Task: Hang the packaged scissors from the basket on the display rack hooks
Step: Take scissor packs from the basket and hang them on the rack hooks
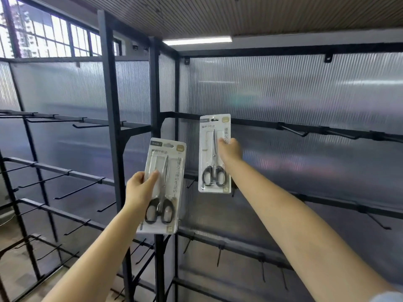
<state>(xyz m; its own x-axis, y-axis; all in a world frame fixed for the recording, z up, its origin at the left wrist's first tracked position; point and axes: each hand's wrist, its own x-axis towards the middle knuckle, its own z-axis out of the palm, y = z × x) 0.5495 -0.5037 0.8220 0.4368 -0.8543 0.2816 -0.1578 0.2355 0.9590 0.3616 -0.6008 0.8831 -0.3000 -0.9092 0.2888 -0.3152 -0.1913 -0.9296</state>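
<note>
The right hand (230, 150) holds one scissors pack (214, 153) up against the rack's upper right rail (327, 129), left of its hooks (294, 131). The left hand (139, 188) holds a second pack (163, 188) lower and further left, before the corner post (157, 105).

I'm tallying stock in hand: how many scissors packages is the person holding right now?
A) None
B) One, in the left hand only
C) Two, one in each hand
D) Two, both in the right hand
C: the left hand grips one scissors package, while the right hand holds another scissors package up at the rack rail.
</note>
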